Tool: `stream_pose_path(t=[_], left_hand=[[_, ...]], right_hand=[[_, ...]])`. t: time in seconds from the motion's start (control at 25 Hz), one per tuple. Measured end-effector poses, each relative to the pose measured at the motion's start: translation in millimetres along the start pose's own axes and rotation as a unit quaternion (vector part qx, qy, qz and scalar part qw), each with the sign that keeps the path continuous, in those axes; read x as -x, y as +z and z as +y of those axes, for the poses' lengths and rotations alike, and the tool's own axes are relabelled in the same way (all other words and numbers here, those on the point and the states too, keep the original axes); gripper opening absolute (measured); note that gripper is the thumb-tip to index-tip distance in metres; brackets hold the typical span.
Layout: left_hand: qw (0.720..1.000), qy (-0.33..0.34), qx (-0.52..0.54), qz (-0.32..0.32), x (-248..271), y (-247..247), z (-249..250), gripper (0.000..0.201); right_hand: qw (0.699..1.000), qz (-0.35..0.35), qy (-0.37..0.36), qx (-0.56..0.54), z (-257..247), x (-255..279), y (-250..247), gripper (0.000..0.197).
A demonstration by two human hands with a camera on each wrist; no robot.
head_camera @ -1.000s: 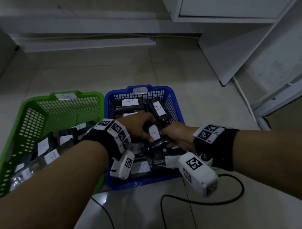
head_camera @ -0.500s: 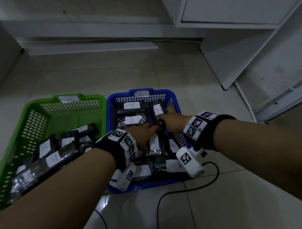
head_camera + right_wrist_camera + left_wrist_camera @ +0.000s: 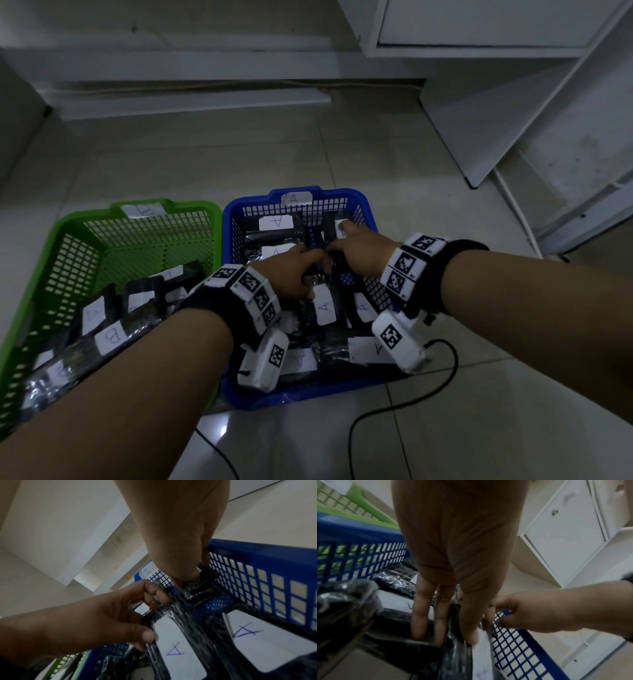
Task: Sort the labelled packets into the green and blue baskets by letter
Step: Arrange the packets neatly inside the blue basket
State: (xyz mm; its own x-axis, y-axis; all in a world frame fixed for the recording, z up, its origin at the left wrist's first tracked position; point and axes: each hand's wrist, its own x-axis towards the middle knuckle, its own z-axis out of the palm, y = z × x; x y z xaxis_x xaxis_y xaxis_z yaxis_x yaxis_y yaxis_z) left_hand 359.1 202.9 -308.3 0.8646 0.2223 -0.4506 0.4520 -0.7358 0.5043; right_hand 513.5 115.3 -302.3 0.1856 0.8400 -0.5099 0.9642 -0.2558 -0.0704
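Note:
The blue basket (image 3: 363, 200), tagged A, holds several black packets with white A labels. Beside it on the left, the green basket (image 3: 68, 222), tagged B, holds several B packets (image 3: 111, 337). Both hands are inside the blue basket. My left hand (image 3: 308, 274) grips a black A packet (image 3: 173, 642), thumb at the label's edge and fingers curled over its top. My right hand (image 3: 190, 574) pinches the far end of what looks like the same packet, close to the basket's right wall (image 3: 257, 582). In the left wrist view, my left fingers (image 3: 418, 615) reach down among the packets.
A black cable (image 3: 394, 407) loops across the tiled floor just in front of the blue basket. A white cabinet (image 3: 479, 27) stands at the far right, with a white board (image 3: 479, 120) leaning below it. A low white ledge (image 3: 188, 102) runs along the back.
Both hands have moved farther into the blue basket. The A packet they held raised a second ago now lies low among the other packets.

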Motion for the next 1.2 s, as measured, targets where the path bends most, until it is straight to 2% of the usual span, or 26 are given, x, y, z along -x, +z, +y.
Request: stream_pose_path(t=[0.16,0.24,0.28,0.36,0.4,0.44,0.52,0.6,0.68,0.8,1.04,1.2], left_hand=[[0.997,0.021,0.058,0.038,-0.8,-1.9,-6.8,0.023],[0.987,0.007,0.144,0.072,-0.7,-4.8,-10.3,0.011],[0.98,-0.003,0.178,0.091,-0.8,-6.9,-12.5,0.009],[0.971,-0.016,0.205,0.119,-1.3,-9.4,-16.4,0.016],[0.971,-0.014,0.201,0.126,-2.6,-9.8,-17.4,0.019],[0.976,-0.009,0.176,0.131,-3.4,-9.8,-16.9,0.018],[0.985,-0.002,0.092,0.148,-5.0,-8.6,-14.5,0.012],[0.986,0.001,0.044,0.163,-6.5,-7.2,-11.6,0.014],[0.985,-0.001,0.026,0.172,-7.4,-6.6,-10.2,0.019],[0.986,-0.007,0.015,0.167,-8.4,-6.5,-10.4,0.022],[0.986,-0.006,0.018,0.166,-5.7,-4.8,-12.3,0.02],[0.984,-0.003,0.024,0.178,-3.6,-4.0,-12.1,0.02]], right_hand=[[1.0,0.017,0.0,-0.017,1.5,0.4,0.0,0.045],[0.99,0.109,0.012,-0.087,-4.3,5.2,-0.3,0.032],[0.979,0.134,0.025,-0.152,-8.7,9.9,-0.5,0.029],[0.959,0.092,0.045,-0.266,-15.1,18.0,3.3,0.038],[0.96,0.051,0.045,-0.272,-14.9,20.7,6.6,0.043],[0.971,0.01,0.038,-0.236,-13.7,23.9,9.4,0.046],[0.993,-0.076,0.014,-0.086,-11.6,30.7,15.8,0.051],[0.99,-0.141,-0.005,0.016,-14.5,37.4,22.9,0.065],[0.988,-0.146,-0.02,0.039,-17.7,38.8,28.5,0.08],[0.989,-0.144,-0.017,-0.005,-16.5,32.6,27.0,0.087],[0.982,-0.188,0.017,0.031,-21.1,23.9,26.5,0.076],[0.979,-0.192,0.004,-0.06,-19.1,25.1,15.9,0.072]])
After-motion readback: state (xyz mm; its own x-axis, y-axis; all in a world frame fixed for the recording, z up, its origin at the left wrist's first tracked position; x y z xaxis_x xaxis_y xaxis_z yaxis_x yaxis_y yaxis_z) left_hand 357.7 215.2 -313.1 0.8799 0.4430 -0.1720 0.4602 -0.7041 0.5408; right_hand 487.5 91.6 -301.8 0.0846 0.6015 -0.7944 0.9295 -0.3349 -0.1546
